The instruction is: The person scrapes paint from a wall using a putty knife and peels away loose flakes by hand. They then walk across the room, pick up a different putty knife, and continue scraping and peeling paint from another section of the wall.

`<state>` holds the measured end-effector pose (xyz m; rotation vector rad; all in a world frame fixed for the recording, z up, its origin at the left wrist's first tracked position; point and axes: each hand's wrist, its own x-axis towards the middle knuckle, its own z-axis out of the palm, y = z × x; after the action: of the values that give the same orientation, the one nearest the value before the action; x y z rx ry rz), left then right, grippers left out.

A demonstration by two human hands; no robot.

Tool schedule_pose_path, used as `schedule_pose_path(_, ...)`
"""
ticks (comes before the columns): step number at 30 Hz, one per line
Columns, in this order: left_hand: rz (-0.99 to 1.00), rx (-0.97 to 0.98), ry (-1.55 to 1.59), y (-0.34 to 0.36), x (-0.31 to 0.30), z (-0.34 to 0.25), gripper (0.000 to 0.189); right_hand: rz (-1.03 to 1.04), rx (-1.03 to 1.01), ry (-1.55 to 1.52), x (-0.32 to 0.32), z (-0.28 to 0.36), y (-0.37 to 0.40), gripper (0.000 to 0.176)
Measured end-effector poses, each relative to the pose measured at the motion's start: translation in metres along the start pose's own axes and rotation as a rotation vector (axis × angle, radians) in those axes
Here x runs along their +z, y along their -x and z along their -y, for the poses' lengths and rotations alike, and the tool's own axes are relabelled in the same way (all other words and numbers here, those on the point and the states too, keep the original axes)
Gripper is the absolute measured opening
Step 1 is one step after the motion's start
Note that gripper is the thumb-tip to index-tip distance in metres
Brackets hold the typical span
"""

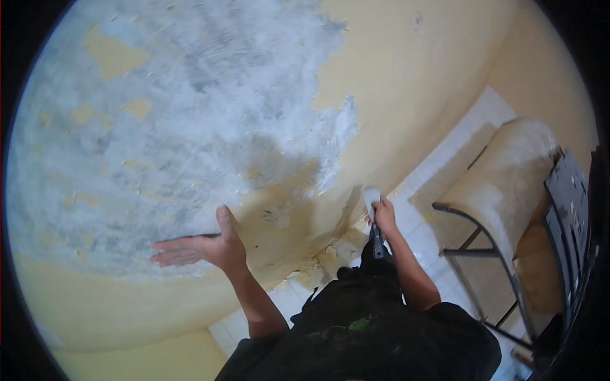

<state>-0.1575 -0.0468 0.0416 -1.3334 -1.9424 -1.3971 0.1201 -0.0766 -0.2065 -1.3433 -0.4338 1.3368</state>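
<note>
My left hand (219, 249) is stretched out flat in front of the wall (210, 89), thumb up and fingers pointing left. Behind it, the yellow paint has come off in a wide area, leaving a rough grey-white surface with a few yellow patches. Lower on the right, my right hand (384, 214) is closed around a scraper (378, 244). Its dark handle points back toward my body, and its pale blade shows beyond my fingers, near the lower wall.
Paint flakes and debris (314, 272) lie along the foot of the wall on white floor tiles (419, 244). To the right stands a metal-framed chair (492, 171) with a worn, curved panel. Dark slatted panels (567, 219) are beside it.
</note>
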Motion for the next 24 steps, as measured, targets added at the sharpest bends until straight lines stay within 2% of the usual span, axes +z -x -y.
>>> schedule_pose_path(3, 0.059, -0.008, 0.014, 0.004, -0.005, 0.003, 0.133, 0.037, -0.202, -0.154, 0.021, 0.07, 0.029, 0.033)
schedule_pose_path(5, 0.092, 0.033, -0.048, 0.006, -0.005, 0.01, 0.134, 0.142, -0.317, -0.294, 0.045, 0.125, 0.059, 0.028)
schedule_pose_path(7, 0.112, 0.069, -0.08, 0.009, -0.005, 0.018, 0.135, 0.265, -0.364, -0.282, 0.066, 0.161, 0.079, 0.025)
schedule_pose_path(9, 0.127, 0.104, -0.109, 0.009, -0.006, 0.018, 0.135, 0.304, -0.386, -0.306, 0.083, 0.182, 0.082, 0.024)
schedule_pose_path(13, 0.157, 0.139, -0.18, 0.011, -0.007, 0.027, 0.131, 0.369, -0.411, -0.317, 0.097, 0.2, 0.081, 0.018)
schedule_pose_path(14, 0.15, 0.18, -0.213, 0.012, -0.005, 0.031, 0.13, 0.325, -0.404, -0.23, 0.1, 0.205, 0.085, 0.017)
schedule_pose_path(19, 0.152, 0.23, -0.214, 0.015, -0.004, 0.037, 0.125, 0.316, -0.433, -0.29, 0.112, 0.211, 0.085, 0.019)
schedule_pose_path(22, 0.143, 0.237, -0.22, 0.014, -0.003, 0.036, 0.123, 0.334, -0.381, -0.301, 0.113, 0.21, 0.088, 0.017)
schedule_pose_path(24, 0.143, 0.238, -0.217, 0.014, -0.002, 0.036, 0.122, 0.4, -0.25, -0.467, 0.114, 0.216, 0.093, 0.014)
